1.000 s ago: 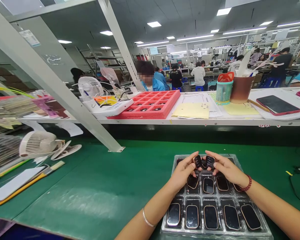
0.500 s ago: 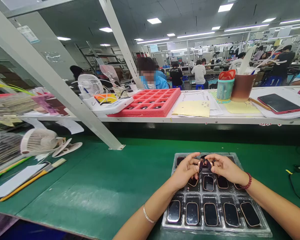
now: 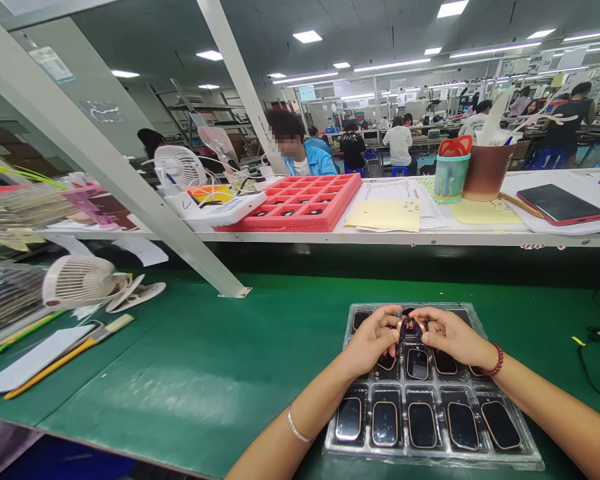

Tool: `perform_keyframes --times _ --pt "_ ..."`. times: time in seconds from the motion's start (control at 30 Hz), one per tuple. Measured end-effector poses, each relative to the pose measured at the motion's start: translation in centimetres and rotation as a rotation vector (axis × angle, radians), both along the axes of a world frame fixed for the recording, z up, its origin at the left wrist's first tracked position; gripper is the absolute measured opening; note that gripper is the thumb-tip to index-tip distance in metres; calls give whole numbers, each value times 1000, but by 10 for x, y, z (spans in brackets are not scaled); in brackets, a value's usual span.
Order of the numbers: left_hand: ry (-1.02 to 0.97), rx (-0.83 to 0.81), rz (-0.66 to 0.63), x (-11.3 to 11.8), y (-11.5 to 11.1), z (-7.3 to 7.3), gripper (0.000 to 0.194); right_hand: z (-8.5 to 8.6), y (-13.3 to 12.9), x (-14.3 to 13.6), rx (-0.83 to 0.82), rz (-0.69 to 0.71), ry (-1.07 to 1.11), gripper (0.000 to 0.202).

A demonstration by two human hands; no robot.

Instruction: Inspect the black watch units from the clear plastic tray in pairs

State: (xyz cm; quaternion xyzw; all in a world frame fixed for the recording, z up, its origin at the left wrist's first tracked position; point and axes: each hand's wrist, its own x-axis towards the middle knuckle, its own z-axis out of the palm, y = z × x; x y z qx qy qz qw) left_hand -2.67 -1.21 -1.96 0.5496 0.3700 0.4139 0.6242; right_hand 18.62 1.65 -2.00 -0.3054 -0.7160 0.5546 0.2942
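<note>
A clear plastic tray (image 3: 410,459) lies on the bench, with several smartwatch cases (image 3: 422,425) in its pockets, dark screens facing up and rims gold-coloured. Over the tray's far rows, my left hand (image 3: 373,343) and my right hand (image 3: 453,339) pinch one smartwatch (image 3: 411,325) between them, one from each side. This piece has a rose-gold frame and dark flaps hanging toward me. My fingers cover much of it, so its face is hidden. Both hands are closed on it, thumbs nearest me.
A white upright (image 3: 230,283) is fixed to the green bench (image 3: 180,373). Left of it are a small fan (image 3: 80,283) and a brush (image 3: 70,357). On the shelf stand a red compartment tray (image 3: 325,217), cups and a phone (image 3: 563,203). A black cable (image 3: 587,370) lies at right. A co-worker sits opposite.
My hands keep nearly the same hold on the smartwatch over the tray. The view has shifted slightly, and the co-worker opposite has moved a little to the left.
</note>
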Motion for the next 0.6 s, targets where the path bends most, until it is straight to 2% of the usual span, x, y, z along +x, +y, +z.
perform_keyframes --times 0.47,0.6 --pt "20 5 -6 1 0 0 51 3 -3 -1 88 -34 -91 37" --pt "24 -18 14 2 0 2 48 0 -1 -1 -11 -44 -15 39"
